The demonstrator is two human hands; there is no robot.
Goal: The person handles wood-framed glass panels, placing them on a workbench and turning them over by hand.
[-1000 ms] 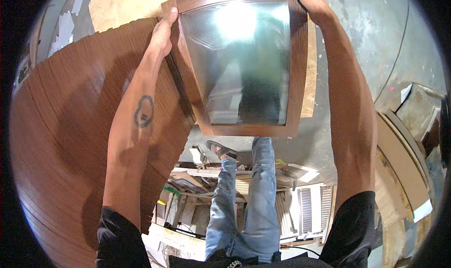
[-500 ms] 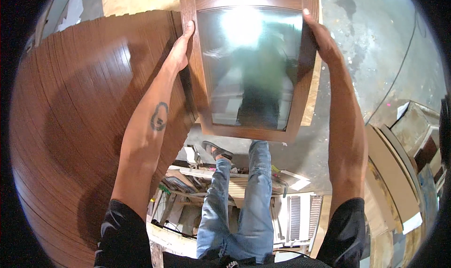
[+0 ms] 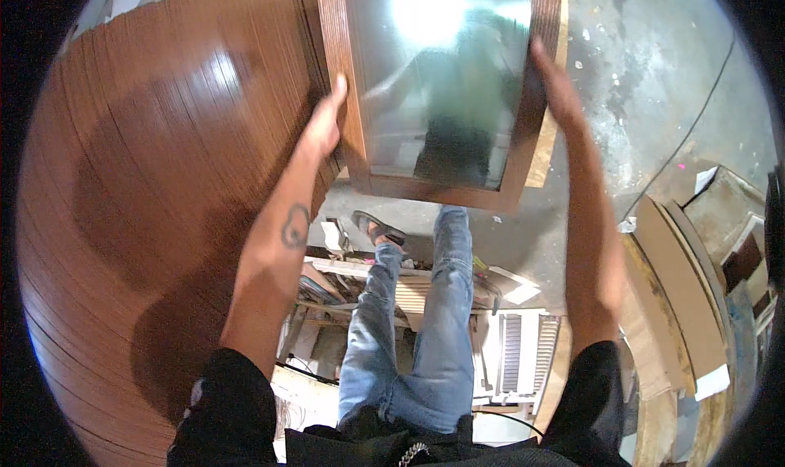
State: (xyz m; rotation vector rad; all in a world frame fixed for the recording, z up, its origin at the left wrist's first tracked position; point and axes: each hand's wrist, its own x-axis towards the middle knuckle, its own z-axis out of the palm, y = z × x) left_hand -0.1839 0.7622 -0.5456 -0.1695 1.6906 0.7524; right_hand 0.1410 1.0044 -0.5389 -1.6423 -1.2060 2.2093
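Note:
A cabinet door [image 3: 353, 132] with a dark brown wooden frame and a glossy glass pane lies in front of me, its far edge cut off by the picture. A bright light and a dark figure are reflected in the glass. My left hand [image 3: 329, 122] grips the left side of the frame, thumb along the edge and the other fingers hidden. On the opposite side, my right hand [image 3: 558, 87], somewhat blurred, grips the frame a little farther from me. Pale plywood [image 3: 541, 160] shows under the door's right side.
A large stack of brown wood-grain sheets [image 3: 163, 164] fills the left, close to my left arm. Curved boards [image 3: 679, 279] and scraps stand at the right. A cable [image 3: 695, 123] crosses the concrete floor [image 3: 630, 83]. Slatted panels [image 3: 523, 356] and timber pieces lie around my legs.
Both hands have slid nearer to me along the door's sides. My view has shifted, so the door and floor things appear higher in the picture.

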